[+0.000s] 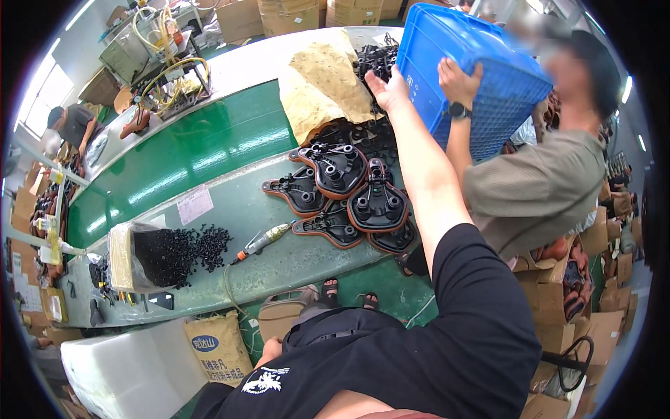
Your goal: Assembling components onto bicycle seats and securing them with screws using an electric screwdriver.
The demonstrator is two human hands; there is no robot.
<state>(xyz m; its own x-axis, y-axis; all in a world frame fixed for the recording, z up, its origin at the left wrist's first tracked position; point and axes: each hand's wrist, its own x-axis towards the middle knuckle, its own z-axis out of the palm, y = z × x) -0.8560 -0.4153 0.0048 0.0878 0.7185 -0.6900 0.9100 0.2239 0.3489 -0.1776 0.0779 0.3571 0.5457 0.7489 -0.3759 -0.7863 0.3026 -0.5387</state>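
Note:
My right hand (391,89) reaches far forward with its fingers apart. It is beside a tilted blue plastic crate (436,59) and holds nothing I can see; whether it touches the crate is unclear. A co-worker's hand (460,87) with a dark watch is on the crate's side. Small black parts (377,59) lie heaped by the crate on the table. Low at my waist, my left hand (272,349) shows only in part, its fingers mostly hidden. Black moulded pieces with brown rims (339,167) are stacked below my right forearm.
A power screwdriver (264,241) lies on the green table (244,199), near a tipped bag spilling small black pieces (174,255). Yellowish paper (324,87) lies behind the stack. The co-worker (537,188) stands close at my right. Cartons (551,300) stand at the right.

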